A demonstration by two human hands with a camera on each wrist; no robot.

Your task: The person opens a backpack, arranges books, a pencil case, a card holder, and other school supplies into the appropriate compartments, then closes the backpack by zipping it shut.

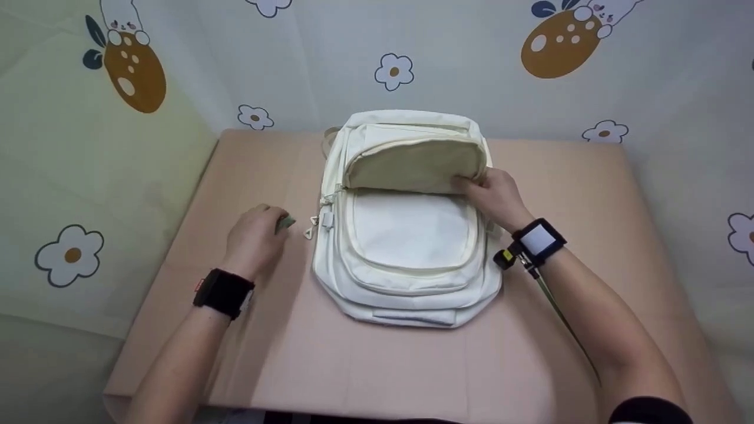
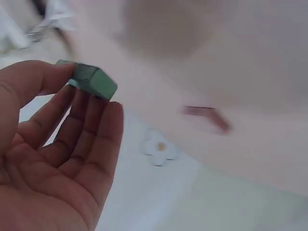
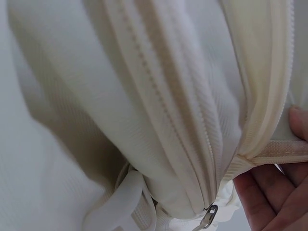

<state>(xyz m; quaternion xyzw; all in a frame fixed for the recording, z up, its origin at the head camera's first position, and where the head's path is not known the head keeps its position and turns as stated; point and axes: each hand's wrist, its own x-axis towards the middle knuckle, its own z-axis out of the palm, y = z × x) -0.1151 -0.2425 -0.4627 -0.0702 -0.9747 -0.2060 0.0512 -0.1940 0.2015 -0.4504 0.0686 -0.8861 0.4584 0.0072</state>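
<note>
A cream backpack lies on the table with its front pocket unzipped. My right hand pinches the right edge of the pocket's flap, which is folded up so its beige lining shows. In the right wrist view, the fingers sit under the flap's zipped edge, with the thumb on top. Left of the backpack, my left hand is held apart from it. A small green block with flat faces is pinched between that hand's thumb and fingertips; in the head view only its end shows.
The table has a pinkish-beige cover. White zipper pulls hang off the backpack's left side. Curtains with flower and rabbit prints stand behind and beside the table. A blurred reddish mark appears in the left wrist view; its kind is unclear.
</note>
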